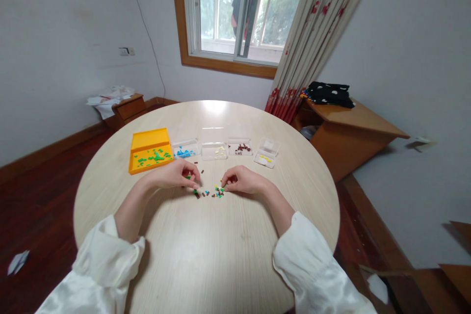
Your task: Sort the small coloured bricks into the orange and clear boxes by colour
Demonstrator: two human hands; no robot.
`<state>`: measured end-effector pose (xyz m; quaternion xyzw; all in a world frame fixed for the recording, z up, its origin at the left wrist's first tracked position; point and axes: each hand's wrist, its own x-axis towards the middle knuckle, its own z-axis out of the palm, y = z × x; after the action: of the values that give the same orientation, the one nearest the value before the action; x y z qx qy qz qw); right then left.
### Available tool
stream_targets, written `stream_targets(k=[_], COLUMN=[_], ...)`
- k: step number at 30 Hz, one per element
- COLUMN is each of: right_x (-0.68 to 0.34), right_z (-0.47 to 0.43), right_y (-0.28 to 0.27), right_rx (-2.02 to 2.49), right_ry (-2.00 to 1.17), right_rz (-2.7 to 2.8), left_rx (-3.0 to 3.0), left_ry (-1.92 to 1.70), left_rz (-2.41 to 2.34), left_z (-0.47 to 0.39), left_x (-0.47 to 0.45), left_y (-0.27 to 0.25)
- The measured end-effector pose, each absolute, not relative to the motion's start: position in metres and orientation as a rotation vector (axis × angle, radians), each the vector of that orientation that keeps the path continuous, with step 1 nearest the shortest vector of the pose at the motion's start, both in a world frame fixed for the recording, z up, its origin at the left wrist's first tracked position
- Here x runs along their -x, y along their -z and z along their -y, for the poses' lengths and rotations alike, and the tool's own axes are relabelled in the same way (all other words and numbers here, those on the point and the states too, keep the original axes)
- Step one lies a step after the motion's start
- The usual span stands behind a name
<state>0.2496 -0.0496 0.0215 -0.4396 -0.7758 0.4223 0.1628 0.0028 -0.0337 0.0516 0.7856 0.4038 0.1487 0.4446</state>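
Small coloured building pieces lie on the round wooden table (213, 250). My left hand (180, 175) is over the left part of them, fingers curled together; green pieces show beside its fingers, but what it pinches, if anything, is too small to make out. Close by lie a few brown, white and blue pieces (203, 194). My right hand (241, 180) bends down at the right edge of a mixed cluster of brown, green, yellow and blue pieces (218, 192). Its thumb and fingertips are pinched together at the cluster, and anything between them is hidden.
Beyond my hands stand an open yellow case (130, 163) with green pieces, and clear boxes with blue (198, 147), cream (206, 158), brown (251, 146) and yellow pieces (270, 165). Two brown pieces (199, 167) lie loose. A wooden desk (353, 132) stands right of the table.
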Motion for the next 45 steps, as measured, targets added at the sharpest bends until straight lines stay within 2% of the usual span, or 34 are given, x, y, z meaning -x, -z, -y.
stream_targets(k=[10,21,25,36,45], right_x=[-0.251,-0.252,-0.251,-0.245,-0.241], right_z=[0.049,0.048,0.05,0.04,0.028], right_y=[-0.022,-0.021,-0.024,-0.012,-0.008], right_rx=[1.333,1.3,1.269,1.152,1.104], right_ry=[-1.19,-1.096,-1.05,-1.054,-1.058], right_rz=[2.178,2.241,2.221,1.807,1.464], left_rx=[-2.041,-2.086,-2.044,-1.765,-1.591], left_ry=[0.022,-0.038,-0.137,-0.765,-0.885], left_rz=[-0.984,-0.887,-0.914,-1.018,-0.949], left_z=[0.035,0.034,0.034,0.027,0.025], left_x=[-0.001,-0.006,-0.009,-0.02,-0.026], left_y=[-0.051,-0.045,-0.043,-0.018,-0.017])
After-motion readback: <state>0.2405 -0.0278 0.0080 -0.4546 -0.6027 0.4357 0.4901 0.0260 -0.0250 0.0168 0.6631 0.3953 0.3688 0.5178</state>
